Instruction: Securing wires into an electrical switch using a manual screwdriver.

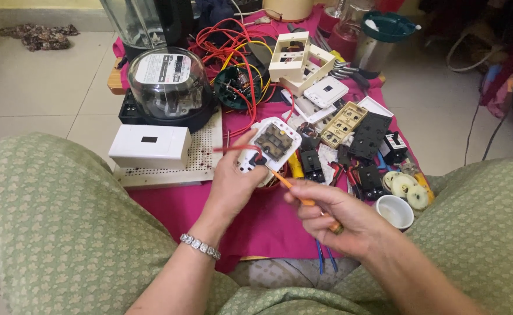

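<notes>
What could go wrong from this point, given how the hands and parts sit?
The orange screwdriver in the right hand points toward the left hand, which holds the white switch plate in the air; a slip might jab the fingers. A loose red wire crosses the plate and may snag. The small white cup sits near the right wrist and might get knocked.

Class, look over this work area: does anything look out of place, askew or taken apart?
Yes. The white switch plate in the left hand is turned back-side up, a red wire lying across it. Behind it, loose red wires lie tangled, and switch parts are scattered across the pink cloth.
</notes>
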